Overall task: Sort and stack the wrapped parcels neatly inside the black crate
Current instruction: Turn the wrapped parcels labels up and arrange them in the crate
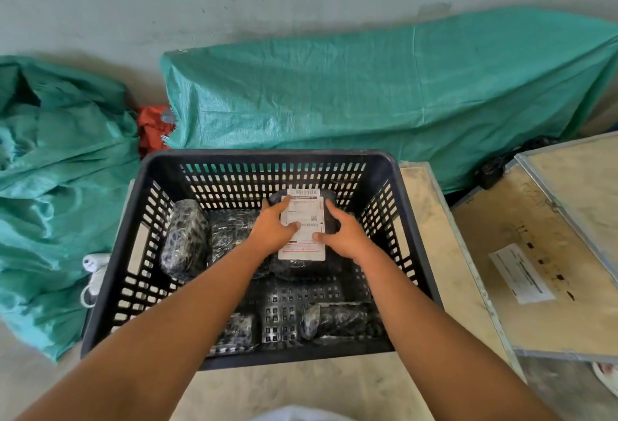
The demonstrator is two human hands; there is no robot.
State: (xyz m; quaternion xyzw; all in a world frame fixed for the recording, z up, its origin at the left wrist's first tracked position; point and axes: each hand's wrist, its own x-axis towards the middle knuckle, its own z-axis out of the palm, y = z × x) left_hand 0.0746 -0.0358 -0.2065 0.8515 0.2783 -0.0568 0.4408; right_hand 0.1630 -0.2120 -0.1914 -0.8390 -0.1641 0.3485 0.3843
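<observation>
The black crate with slotted walls stands on a pale wooden board. Both arms reach into it. My left hand and my right hand grip the two sides of a black-wrapped parcel with a white shipping label, held near the crate's far wall. A tall parcel stands upright at the left wall, and another lies beside it. Two more lie at the near wall: a small one and a long one.
Green woven sacks lie to the left and behind the crate, with a red cloth between them. A wooden crate lid with a paper label sits to the right. A white cable plug rests by the crate's left side.
</observation>
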